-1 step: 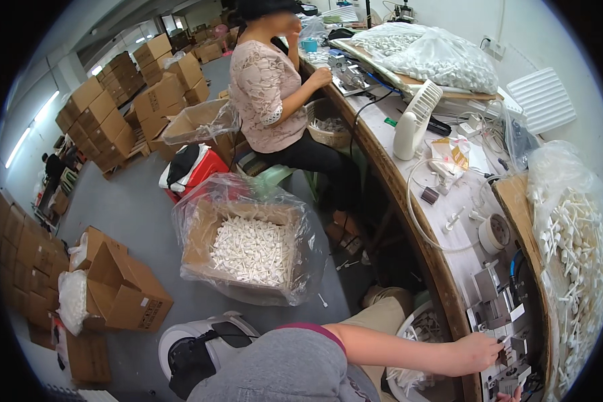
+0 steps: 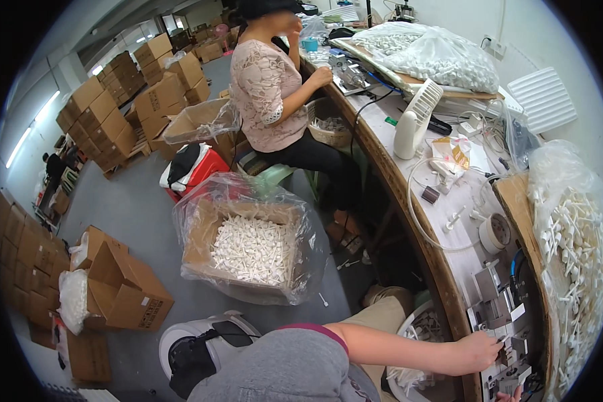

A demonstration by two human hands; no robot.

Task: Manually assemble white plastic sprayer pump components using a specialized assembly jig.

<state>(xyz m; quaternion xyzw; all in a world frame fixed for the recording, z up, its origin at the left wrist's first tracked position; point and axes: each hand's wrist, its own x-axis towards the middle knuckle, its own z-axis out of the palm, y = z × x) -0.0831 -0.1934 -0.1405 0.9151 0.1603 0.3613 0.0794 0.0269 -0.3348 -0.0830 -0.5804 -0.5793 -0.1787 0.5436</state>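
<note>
My left hand point(image 2: 477, 352) reaches over the bench edge, with thumb and fingers pinched together at a metal fixture point(image 2: 499, 315) of blocks and plates. Whatever sits between those fingertips is too small to make out. Only a few fingertips of my right hand point(image 2: 510, 395) show at the bottom rim, beside the near end of the fixture; the rest is cut off. Beneath my left forearm, a white basket point(image 2: 400, 329) holds many white stick-like plastic parts point(image 2: 409, 376). More such parts point(image 2: 569, 241) lie heaped in clear plastic to the right of the fixture.
On the wooden bench point(image 2: 442, 281) are a tape roll point(image 2: 494, 232), a white fan point(image 2: 415, 124), hoses and a bag of white parts point(image 2: 442, 63). A co-worker point(image 2: 268, 87) sits further along. A plastic-lined carton point(image 2: 201, 248) of parts stands on the floor, with cartons point(image 2: 130, 295) behind.
</note>
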